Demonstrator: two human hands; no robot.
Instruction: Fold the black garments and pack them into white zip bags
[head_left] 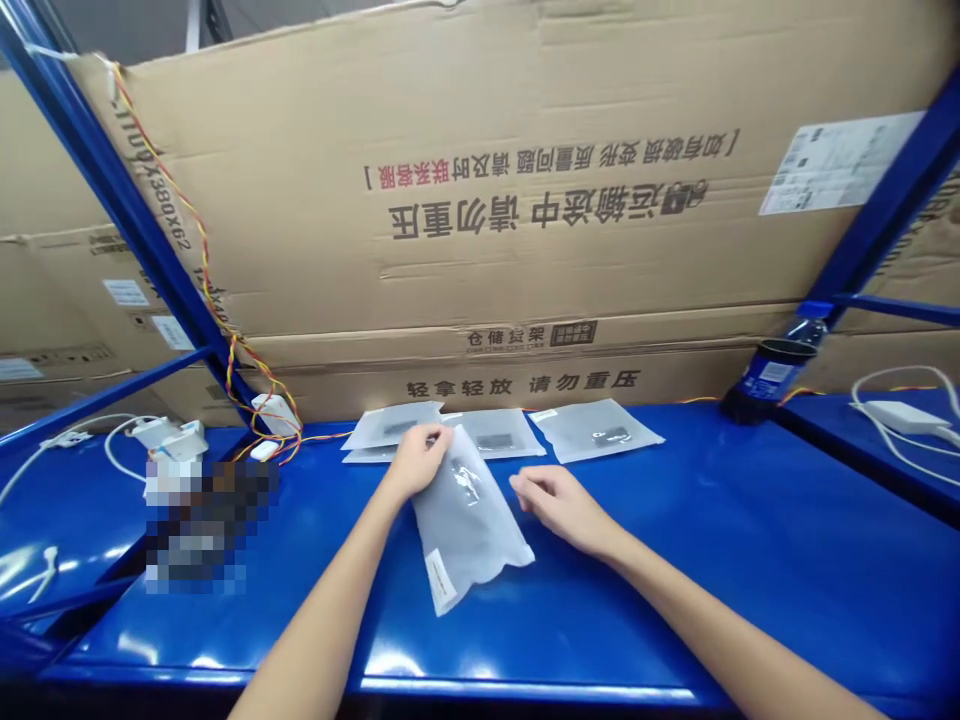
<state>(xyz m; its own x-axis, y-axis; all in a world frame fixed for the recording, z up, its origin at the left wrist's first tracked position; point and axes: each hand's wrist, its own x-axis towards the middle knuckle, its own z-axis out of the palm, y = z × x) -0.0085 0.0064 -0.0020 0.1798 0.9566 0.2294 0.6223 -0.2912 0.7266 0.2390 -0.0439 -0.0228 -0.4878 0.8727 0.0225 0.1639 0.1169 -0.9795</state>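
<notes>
My left hand (421, 460) is closed on the upper edge of a frosted plastic bag (472, 520), which slants over the blue shelf. A dark item shows faintly through the bag, and a small white label is at its lower left corner. To the right of the bag, and apart from it, is my right hand (566, 508), its fingers curled in with nothing seen in them. Behind my hands lie more frosted bags: a stack at left (394, 424), a middle bag (495, 435) and a right bag (598, 432), each with something dark inside.
The blue metal shelf (712, 560) has upright posts on both sides. Large cardboard boxes (525, 270) stand along its back. A bottle in a black holder (772, 375) is at the right rear. Twisted wires (232, 350) and a white adapter (276, 413) are at left, near a blurred-out patch.
</notes>
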